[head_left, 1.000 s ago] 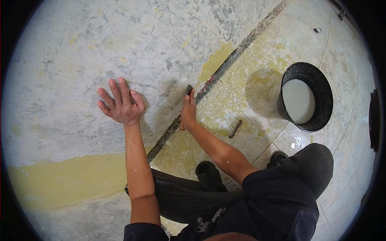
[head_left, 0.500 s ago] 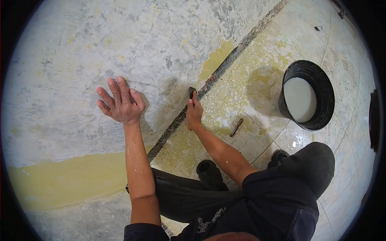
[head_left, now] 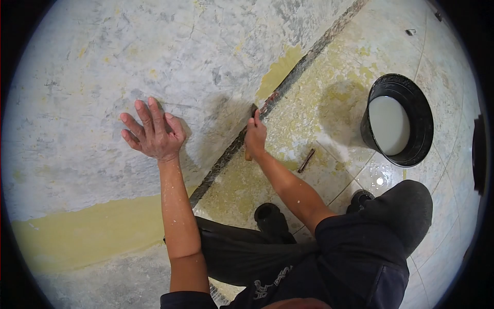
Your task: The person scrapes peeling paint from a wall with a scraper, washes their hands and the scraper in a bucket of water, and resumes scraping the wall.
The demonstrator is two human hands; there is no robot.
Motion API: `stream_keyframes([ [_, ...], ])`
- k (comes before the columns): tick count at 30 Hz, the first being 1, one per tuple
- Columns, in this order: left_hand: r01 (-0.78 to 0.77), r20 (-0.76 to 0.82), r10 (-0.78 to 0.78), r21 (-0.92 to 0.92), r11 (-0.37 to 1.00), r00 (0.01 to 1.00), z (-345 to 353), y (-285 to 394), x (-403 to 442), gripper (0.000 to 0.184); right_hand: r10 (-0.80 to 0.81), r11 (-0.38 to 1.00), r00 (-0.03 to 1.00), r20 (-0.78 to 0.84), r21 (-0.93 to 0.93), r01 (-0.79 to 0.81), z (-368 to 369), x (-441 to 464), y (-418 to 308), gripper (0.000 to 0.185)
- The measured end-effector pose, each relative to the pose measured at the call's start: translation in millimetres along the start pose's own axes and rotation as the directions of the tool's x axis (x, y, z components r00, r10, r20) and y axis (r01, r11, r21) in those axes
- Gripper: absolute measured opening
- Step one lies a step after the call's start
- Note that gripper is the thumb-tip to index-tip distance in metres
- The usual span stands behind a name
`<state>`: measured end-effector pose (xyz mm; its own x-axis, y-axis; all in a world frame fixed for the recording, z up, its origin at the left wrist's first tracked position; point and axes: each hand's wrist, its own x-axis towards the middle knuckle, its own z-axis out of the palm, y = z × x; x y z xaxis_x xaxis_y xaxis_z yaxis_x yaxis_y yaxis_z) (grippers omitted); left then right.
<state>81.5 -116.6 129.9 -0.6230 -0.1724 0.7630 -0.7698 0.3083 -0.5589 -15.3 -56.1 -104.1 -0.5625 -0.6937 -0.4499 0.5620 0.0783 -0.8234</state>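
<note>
My left hand (head_left: 158,136) rests on the patchy grey-white wall (head_left: 103,129) with its fingers spread. In my right hand (head_left: 256,136) is a scraper (head_left: 253,109). Its dark blade points up toward the bare dark strip (head_left: 224,160) where wall meets floor, and a bit of wooden handle shows below my fist. Whether the blade edge touches the surface I cannot tell. Just beyond the blade, a patch of yellow paint (head_left: 280,72) remains on the wall. Yellow-white flakes (head_left: 288,121) are strewn over the floor beside my right hand.
A black bucket (head_left: 427,116) holding cloudy whitish liquid (head_left: 389,126) stands on the tiles at right. A thin brown stick-like piece (head_left: 306,160) lies on the floor near my right forearm. My dark shoes (head_left: 270,216) are below. A wide yellow band (head_left: 92,232) crosses the wall at lower left.
My right hand has slid slightly up and right along the wall's base with the scraper, and its handle end now shows. My left hand keeps its place on the wall.
</note>
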Motion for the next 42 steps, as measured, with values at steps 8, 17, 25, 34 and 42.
stream_keyframes([
  [8,0.028,-0.018,-0.029,-0.034,0.999,0.999,3.2,-0.6,-2.0,0.054,0.03,0.996,0.999,0.042,-0.087,-0.026,8.1,0.1,15.8,0.052],
  [17,0.005,-0.024,-0.005,0.0,1.0,1.0,1.2,-0.1,-0.4,0.051,-0.157,0.951,0.988,-0.007,-0.272,0.149,-0.9,0.6,8.0,0.051],
  [25,0.006,-0.03,-0.006,-0.006,1.0,1.0,1.4,-1.4,0.9,0.05,-0.339,0.936,0.94,0.043,-0.084,0.341,-10.2,21.9,15.6,0.053],
  [34,0.032,-0.019,-0.032,-0.012,0.999,0.999,0.7,-0.4,-3.6,0.051,-0.262,0.953,0.961,0.089,-0.131,0.272,-2.5,-6.0,-2.0,0.056],
  [42,0.004,0.004,-0.004,-0.009,1.0,1.0,-0.2,-2.4,-4.1,0.052,-0.184,0.975,0.982,-0.035,-0.129,0.179,-11.0,34.5,-18.6,0.054],
])
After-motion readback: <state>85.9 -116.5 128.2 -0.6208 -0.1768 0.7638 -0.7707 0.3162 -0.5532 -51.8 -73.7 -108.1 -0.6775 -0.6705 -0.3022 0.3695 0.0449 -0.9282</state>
